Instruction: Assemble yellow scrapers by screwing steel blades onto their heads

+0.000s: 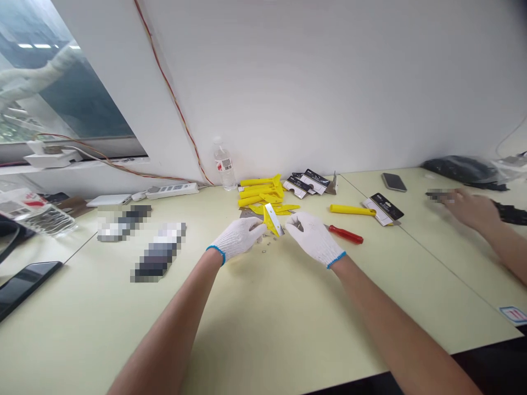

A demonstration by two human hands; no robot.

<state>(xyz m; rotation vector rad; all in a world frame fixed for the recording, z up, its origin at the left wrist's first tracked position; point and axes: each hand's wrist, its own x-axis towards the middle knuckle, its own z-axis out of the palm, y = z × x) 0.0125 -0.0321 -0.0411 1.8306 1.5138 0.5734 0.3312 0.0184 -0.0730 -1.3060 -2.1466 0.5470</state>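
The left forearm [177, 323] came in from seven o'clock and the right forearm [391, 312] from between four and five, both bare. White gloves [236, 235] with blue cuffs [336, 260] covered both hands to the wrists. The left hand [241, 237] pointed toward two o'clock, its thumb and fingers closed in a pinch. The right hand [310, 235] pointed toward ten o'clock, its fingers curled in near the thumb; how tightly could not be told. The two hands were near each other, fingertips apart.
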